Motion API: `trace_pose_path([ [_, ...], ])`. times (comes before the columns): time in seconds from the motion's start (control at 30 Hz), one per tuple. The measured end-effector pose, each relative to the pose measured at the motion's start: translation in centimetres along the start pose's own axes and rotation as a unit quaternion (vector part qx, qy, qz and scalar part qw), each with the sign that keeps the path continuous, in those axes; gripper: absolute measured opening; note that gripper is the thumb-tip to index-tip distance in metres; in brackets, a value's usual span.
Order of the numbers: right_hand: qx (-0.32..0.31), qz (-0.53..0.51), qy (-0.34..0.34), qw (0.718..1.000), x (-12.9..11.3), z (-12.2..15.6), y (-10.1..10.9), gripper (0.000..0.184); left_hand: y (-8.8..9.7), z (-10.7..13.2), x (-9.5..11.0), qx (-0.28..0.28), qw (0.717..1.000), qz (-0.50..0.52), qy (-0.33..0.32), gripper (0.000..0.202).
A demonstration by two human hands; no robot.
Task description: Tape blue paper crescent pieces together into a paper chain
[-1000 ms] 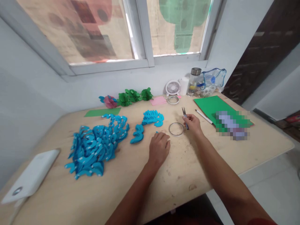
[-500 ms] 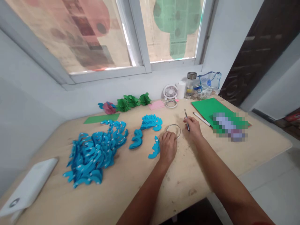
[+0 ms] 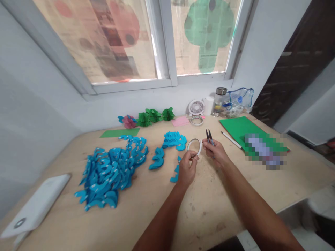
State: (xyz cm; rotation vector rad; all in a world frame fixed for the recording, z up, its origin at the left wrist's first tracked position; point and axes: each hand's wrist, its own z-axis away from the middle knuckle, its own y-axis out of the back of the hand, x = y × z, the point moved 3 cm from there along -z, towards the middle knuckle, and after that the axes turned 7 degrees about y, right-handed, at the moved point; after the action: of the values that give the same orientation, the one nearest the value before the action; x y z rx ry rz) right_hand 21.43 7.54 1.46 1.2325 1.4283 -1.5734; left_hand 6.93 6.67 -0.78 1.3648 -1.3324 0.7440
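One tape point(image 3: 200, 149), tilted up midway between the tabletop's point(image 3: 209, 198) front and back edges, sits pinched in the left hand point(image 3: 187, 169), while the right hand point(image 3: 216, 153) grips scissors point(image 3: 210, 135) blades-away, apparently to free its fingertips point(image 3: 205, 144)!

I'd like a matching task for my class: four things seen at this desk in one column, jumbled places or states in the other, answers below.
Column one
1. Scissors
2. Left hand
3. Pen
4. Fan

Column two
A. Lying beside the green sheet
B. Standing behind a ring lying flat
C. Held in the right hand
D. Holding a roll of tape

Pairs: 1-C, 2-D, 3-A, 4-B
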Motion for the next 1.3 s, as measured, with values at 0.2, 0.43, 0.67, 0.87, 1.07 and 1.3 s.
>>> trace_pose_path([
  [0.2,0.014,0.021,0.017,1.0,-0.1,0.2,-0.3,0.032,0.1,0.1,-0.2,0.024,0.999,-0.02,0.002,0.021],
  [0.43,0.017,0.108,0.124,0.986,-1.1,0.8,-0.6,0.025,0.5,0.1,0.7,0.013,0.998,-0.042,-0.034,0.038],
  [0.67,0.068,0.321,0.253,0.91,-2.4,1.9,-1.1,0.019,0.8,0.0,0.7,0.029,0.998,-0.049,-0.039,0.037],
  [0.87,0.102,0.426,0.298,0.848,-2.2,1.9,-1.1,0.018,0.6,0.1,0.9,0.017,0.997,-0.058,-0.045,0.037],
  [1.07,0.073,0.311,0.174,0.932,-1.0,0.8,-0.6,0.027,0.7,0.0,1.0,0.024,0.997,-0.059,-0.049,0.036],
  [1.3,0.084,0.223,0.16,0.958,-1.3,1.1,-0.6,0.027,1.1,-0.1,0.9,0.037,0.997,-0.051,-0.045,0.036],
])
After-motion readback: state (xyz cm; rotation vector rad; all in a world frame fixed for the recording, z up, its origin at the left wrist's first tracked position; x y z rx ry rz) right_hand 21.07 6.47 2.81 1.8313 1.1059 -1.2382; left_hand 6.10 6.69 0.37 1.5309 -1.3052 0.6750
